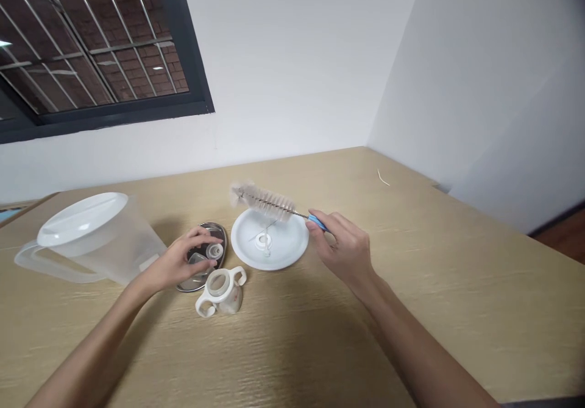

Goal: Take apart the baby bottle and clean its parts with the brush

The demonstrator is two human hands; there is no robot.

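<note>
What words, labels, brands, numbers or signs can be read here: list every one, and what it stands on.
No text can be read.
The two-handled white cup: faint reddish marks on its side, too small and blurred to make out.
The brush and pitcher: nothing legible.

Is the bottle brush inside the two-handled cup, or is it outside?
Outside: the right hand holds the brush by its blue handle, with the bristles away from the cup.
</note>
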